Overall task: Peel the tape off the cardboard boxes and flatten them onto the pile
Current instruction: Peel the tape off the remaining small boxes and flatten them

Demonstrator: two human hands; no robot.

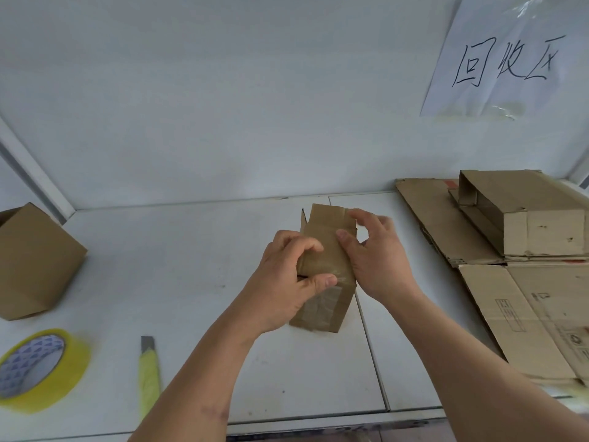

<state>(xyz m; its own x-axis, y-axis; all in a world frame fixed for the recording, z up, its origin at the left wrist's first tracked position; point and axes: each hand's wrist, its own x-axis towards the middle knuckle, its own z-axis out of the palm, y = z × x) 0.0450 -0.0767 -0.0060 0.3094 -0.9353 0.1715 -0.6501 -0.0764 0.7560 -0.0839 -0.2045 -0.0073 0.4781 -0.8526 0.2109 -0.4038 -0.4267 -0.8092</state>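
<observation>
Small box (325, 269) held upright over the counter (178, 269) mid-frame, left hand (283, 282) pinching its taped seam to start peeling, right hand (376, 253) gripping its side to steady it, pile (516, 314) waiting at right.

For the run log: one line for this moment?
both hands gripping small brown cardboard box | clear tape still on | flattened cardboard pile right

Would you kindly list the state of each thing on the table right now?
Small box: held in both hands, tape still on.
Left hand: gripping the small box.
Right hand: fingers on the small box.
Spare box: unflattened, tilted.
Pile: flattened cardboard.
Tape roll: lying flat.
Knife: lying untouched.
</observation>
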